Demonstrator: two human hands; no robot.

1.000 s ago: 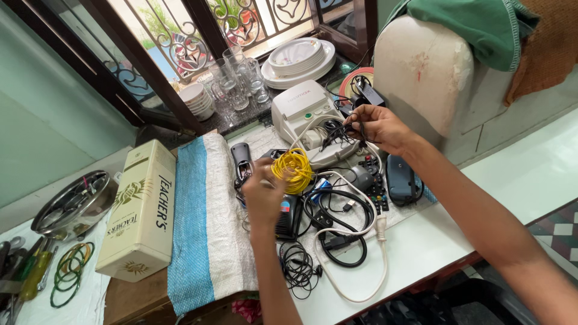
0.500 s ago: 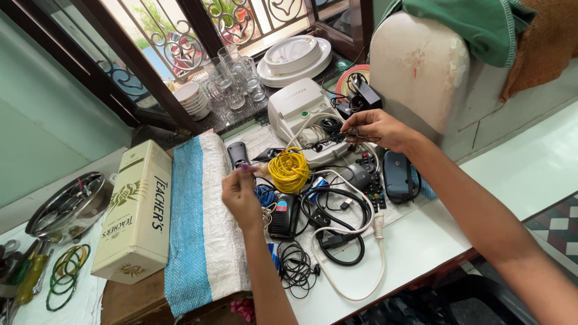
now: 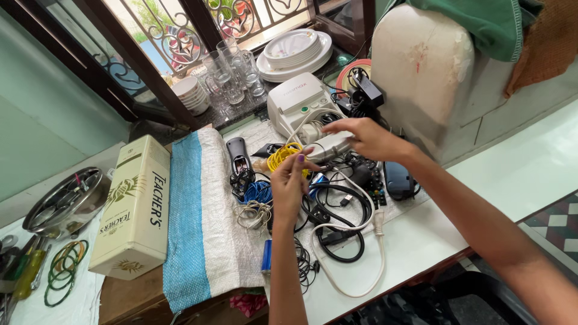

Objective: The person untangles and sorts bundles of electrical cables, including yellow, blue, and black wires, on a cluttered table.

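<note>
A white table (image 3: pixel 421 241) carries a blue-and-white woven cloth (image 3: pixel 198 222); a cream tin box (image 3: pixel 135 207) lies left

A glossy yellow plastic-coated wire coil (image 3: pixel 280 155) lies on a coarse woven white-and-blue cloth (image 3: pixel 205 222), beside a smooth matt white plastic machine (image 3: pixel 295 105), a shiny steel bowl (image 3: pixel 65 201) and clear glass tumblers (image 3: pixel 232 72).

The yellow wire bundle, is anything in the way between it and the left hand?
No, nothing visible. The left hand is right against the yellow wire bundle, fingers curled at its near edge. The right hand is off to the side, over the white device.
</note>
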